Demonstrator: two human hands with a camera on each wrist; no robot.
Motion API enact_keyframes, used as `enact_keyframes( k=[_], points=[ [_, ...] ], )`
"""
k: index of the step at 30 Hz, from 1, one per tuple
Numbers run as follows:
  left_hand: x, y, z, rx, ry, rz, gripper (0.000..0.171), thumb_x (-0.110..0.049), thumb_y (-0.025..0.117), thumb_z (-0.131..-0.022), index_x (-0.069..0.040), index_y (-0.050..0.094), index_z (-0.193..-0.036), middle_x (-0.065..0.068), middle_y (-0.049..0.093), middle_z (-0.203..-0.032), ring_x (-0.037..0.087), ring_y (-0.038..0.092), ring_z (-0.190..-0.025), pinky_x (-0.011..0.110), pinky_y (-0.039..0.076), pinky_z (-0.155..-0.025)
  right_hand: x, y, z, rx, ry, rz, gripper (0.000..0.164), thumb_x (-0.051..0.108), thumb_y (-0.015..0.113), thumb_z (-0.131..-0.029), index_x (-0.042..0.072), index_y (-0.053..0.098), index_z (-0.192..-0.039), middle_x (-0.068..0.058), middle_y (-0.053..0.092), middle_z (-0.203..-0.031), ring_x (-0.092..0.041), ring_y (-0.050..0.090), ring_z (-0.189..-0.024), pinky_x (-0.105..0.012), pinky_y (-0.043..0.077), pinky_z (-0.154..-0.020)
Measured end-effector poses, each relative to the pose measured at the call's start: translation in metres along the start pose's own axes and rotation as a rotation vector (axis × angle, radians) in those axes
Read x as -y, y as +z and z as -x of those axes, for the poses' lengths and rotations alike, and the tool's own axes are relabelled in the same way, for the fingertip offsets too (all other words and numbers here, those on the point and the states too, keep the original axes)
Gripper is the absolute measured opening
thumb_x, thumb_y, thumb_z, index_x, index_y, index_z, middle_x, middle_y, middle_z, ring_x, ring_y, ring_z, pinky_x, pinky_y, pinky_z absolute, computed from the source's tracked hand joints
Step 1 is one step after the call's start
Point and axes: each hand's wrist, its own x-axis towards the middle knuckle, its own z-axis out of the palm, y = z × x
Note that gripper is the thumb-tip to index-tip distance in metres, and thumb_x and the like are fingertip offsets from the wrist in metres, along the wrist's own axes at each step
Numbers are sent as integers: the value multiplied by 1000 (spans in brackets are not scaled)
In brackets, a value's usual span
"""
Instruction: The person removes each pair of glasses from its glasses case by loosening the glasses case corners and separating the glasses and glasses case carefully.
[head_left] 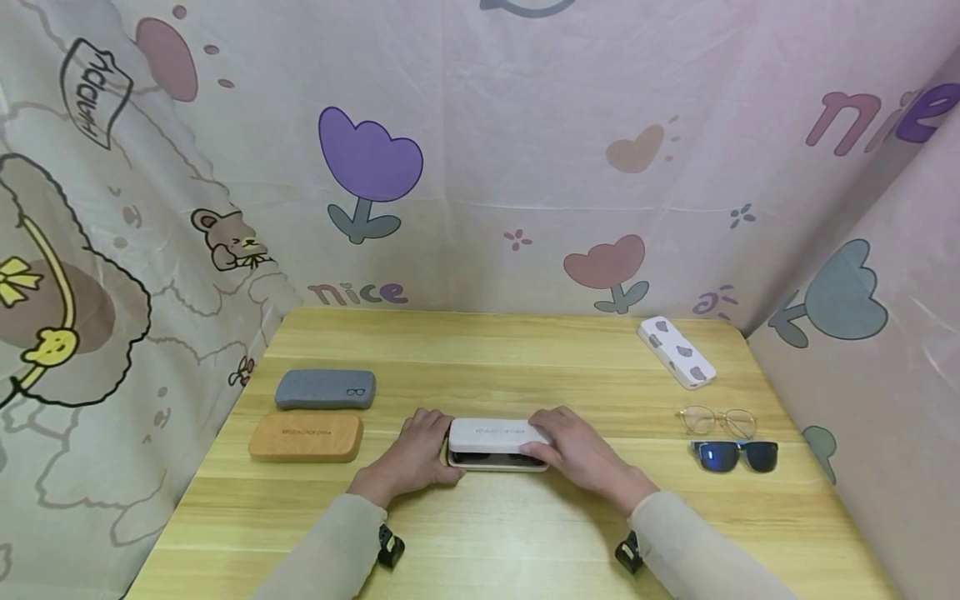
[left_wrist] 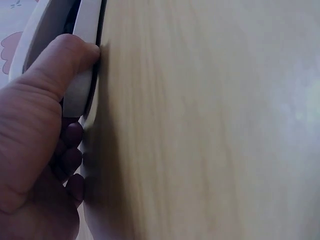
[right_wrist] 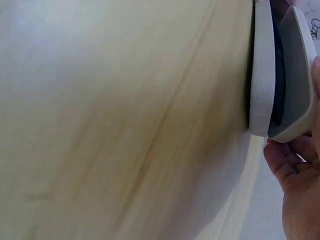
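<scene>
A white glasses case (head_left: 498, 435) with lettering on its lid lies on the table before me, its lid partly raised. Something dark, seemingly sunglasses, shows in the gap. My left hand (head_left: 420, 450) grips the left end of the case; in the left wrist view the thumb (left_wrist: 65, 60) presses the front of the lower half. At the other end, my right hand (head_left: 581, 450) holds the lid between thumb and fingers. From the right wrist, the case's lower half (right_wrist: 262, 70) rests on the table and the lid (right_wrist: 300, 80) stands apart from it. Much of the interior is hidden.
To the left lie a grey glasses case (head_left: 325, 389) and an orange-brown one (head_left: 306, 438). Toward the right are a patterned white case (head_left: 677, 352), thin-framed glasses (head_left: 717, 421) and dark blue-lensed sunglasses (head_left: 735, 456). Printed curtains border the wooden table (head_left: 495, 358).
</scene>
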Motion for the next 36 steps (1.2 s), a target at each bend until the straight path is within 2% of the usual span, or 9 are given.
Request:
enact_keyframes(
  k=[7,10,17,22,28,36],
  points=[
    [1,1,-1,0,-1,-11,71,-41,88,-77,-2,61,-130,4,61,-117,24,48,-112,47,40,-100,-2,-5,-21,-1,216,-190,47,51,50,-109,11,76,-114,0,76,-98,-15,69,-89,-42,59,-85],
    [1,2,-1,8,-10,-5,70,-41,88,-77,-3,62,-129,2,61,-116,23,47,-110,46,40,-99,-1,-8,-24,12,267,-218,48,53,48,-109,14,76,-110,3,75,-93,-11,68,-86,-41,58,-85],
    [2,2,-1,8,-18,3,69,-43,89,-78,-4,62,-127,1,60,-115,22,46,-110,44,39,-98,1,-7,-24,-12,278,-219,46,52,48,-110,14,76,-111,3,75,-94,-13,69,-88,-42,58,-87],
    [1,0,0,9,-26,20,68,-44,89,-79,-5,62,-128,0,59,-113,21,45,-109,43,39,-96,2,-6,-24,-33,293,-225,46,52,47,-110,15,74,-106,5,69,-83,-11,63,-77,-38,56,-77],
    [1,-1,0,1,-34,24,69,-43,88,-79,-4,62,-130,-1,59,-113,21,44,-108,43,38,-95,2,-6,-25,-40,349,-306,50,57,44,-109,17,68,-91,2,56,-71,-16,53,-67,-35,48,-67],
    [2,3,0,-11,-29,8,70,-44,88,-79,-3,63,-130,1,60,-116,21,45,-110,43,38,-95,1,-2,-23,-72,380,-318,53,61,44,-108,17,69,-92,3,58,-73,-16,55,-71,-34,49,-69]
  ],
)
